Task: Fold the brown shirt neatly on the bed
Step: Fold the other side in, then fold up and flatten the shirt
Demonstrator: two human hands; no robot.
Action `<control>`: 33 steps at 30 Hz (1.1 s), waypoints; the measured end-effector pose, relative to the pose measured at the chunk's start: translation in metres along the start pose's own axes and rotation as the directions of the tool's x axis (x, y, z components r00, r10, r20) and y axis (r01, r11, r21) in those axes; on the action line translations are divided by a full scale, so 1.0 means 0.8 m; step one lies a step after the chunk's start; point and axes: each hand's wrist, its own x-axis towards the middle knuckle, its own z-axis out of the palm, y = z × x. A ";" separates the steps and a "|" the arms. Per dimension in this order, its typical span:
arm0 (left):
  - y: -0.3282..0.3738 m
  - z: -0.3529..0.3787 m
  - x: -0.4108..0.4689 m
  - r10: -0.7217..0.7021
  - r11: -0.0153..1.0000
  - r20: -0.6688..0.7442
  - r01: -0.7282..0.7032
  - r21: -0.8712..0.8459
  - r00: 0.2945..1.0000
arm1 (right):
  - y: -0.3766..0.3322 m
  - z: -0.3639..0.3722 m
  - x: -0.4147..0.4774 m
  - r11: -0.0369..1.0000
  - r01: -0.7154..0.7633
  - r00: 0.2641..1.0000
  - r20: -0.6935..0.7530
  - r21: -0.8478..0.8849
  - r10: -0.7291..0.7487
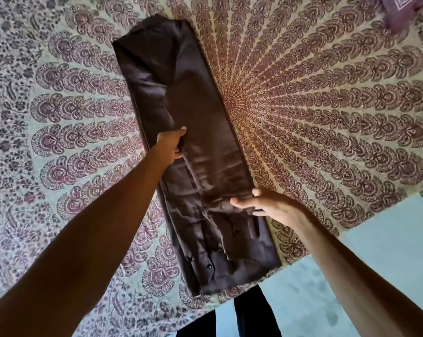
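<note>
**Brown shirt laid as a long strip on the bed**

The bed is covered by a patterned sheet. The brown shirt is spread on it as a narrow folded strip, from the near edge toward the middle. Its left edge is gripped by the left hand, fingers curled round the cloth. The right hand is rested on its right side, fingers stretched, nothing clasped. A small button is seen low.
</note>
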 end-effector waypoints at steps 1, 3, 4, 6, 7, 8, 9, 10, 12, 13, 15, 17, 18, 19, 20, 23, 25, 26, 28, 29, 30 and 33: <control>-0.005 -0.001 0.001 0.005 1.000 -0.012 -0.005 0.020 1.000 | 0.006 0.001 0.000 0.998 -0.012 1.000 0.018 -0.059 0.013; -0.008 -0.003 -0.002 0.041 0.999 -0.039 -0.039 0.036 0.998 | 0.018 0.006 0.003 0.981 -0.016 1.000 -0.008 -0.194 0.014; -0.008 -0.006 -0.002 0.058 0.997 -0.051 -0.055 0.052 0.997 | 0.022 0.009 0.003 0.973 -0.008 0.999 -0.038 -0.230 -0.001; -0.010 -0.012 -0.004 0.071 0.995 -0.028 -0.069 0.068 0.997 | 0.035 0.011 0.007 0.966 0.016 0.992 -0.114 -0.257 -0.046; -0.015 -0.014 -0.005 0.062 0.996 0.002 -0.062 0.065 0.998 | 0.042 0.013 0.009 0.962 0.013 0.986 -0.154 -0.272 -0.057; -0.019 -0.015 -0.011 0.051 0.997 0.034 -0.053 0.064 0.998 | 0.048 0.015 0.009 0.956 0.001 0.979 -0.196 -0.292 -0.061; -0.025 -0.015 -0.016 0.042 0.996 0.066 -0.047 0.078 0.997 | 0.053 0.018 0.008 0.947 -0.012 0.967 -0.243 -0.321 -0.070; -0.032 -0.015 -0.023 0.034 0.994 0.087 -0.042 0.101 0.996 | 0.058 0.022 0.009 0.933 -0.027 0.953 -0.291 -0.358 -0.084; -0.052 -0.016 -0.031 0.021 0.987 0.127 -0.040 0.156 0.992 | 0.071 0.030 0.010 0.895 -0.037 0.921 -0.363 -0.445 -0.142; -0.066 -0.017 -0.034 0.011 0.984 0.148 -0.037 0.175 0.989 | 0.078 0.033 0.010 0.878 -0.044 0.903 -0.394 -0.476 -0.168; -0.096 -0.014 -0.044 0.006 0.976 0.181 -0.045 0.213 0.984 | 0.088 0.039 0.008 0.858 -0.073 0.883 -0.432 -0.509 -0.182; -0.126 -0.010 -0.053 0.008 0.966 0.172 -0.051 0.252 0.985 | 0.093 0.045 0.006 0.824 -0.104 0.873 -0.448 -0.558 -0.193; -0.139 -0.008 -0.056 0.005 0.962 0.164 -0.049 0.267 0.986 | 0.095 0.048 0.005 0.805 -0.116 0.867 -0.454 -0.582 -0.203; -0.152 -0.007 -0.059 -0.002 0.964 0.155 -0.039 0.262 0.988 | 0.096 0.050 0.004 0.788 -0.115 0.860 -0.458 -0.605 -0.226; -0.164 -0.007 -0.062 -0.012 0.963 0.141 -0.027 0.267 0.990 | 0.097 0.052 0.003 0.775 -0.114 0.854 -0.459 -0.622 -0.243; -0.191 -0.007 -0.073 -0.007 0.933 0.133 -0.041 0.357 0.991 | 0.100 0.054 0.002 0.738 -0.125 0.855 -0.449 -0.663 -0.258; -0.205 -0.006 -0.085 0.016 0.907 0.156 -0.080 0.415 0.988 | 0.102 0.054 0.000 0.717 -0.144 0.855 -0.450 -0.682 -0.257; -0.210 -0.006 -0.089 0.025 0.898 0.157 -0.091 0.431 0.987 | 0.102 0.054 -0.001 0.707 -0.154 0.855 -0.452 -0.690 -0.254; -0.218 -0.006 -0.095 0.030 0.885 0.147 -0.095 0.455 0.989 | 0.103 0.056 -0.004 0.688 -0.177 0.859 -0.452 -0.704 -0.241; -0.220 -0.005 -0.098 0.033 0.874 0.140 -0.097 0.477 0.990 | 0.103 0.056 -0.005 0.682 -0.190 0.859 -0.456 -0.706 -0.233; -0.222 -0.004 -0.101 0.036 0.859 0.135 -0.100 0.501 0.990 | 0.105 0.057 -0.005 0.679 -0.200 0.857 -0.462 -0.707 -0.229; -0.224 0.001 -0.110 0.057 0.814 0.112 -0.111 0.570 0.992 | 0.108 0.060 -0.007 0.669 -0.220 0.846 -0.480 -0.710 -0.231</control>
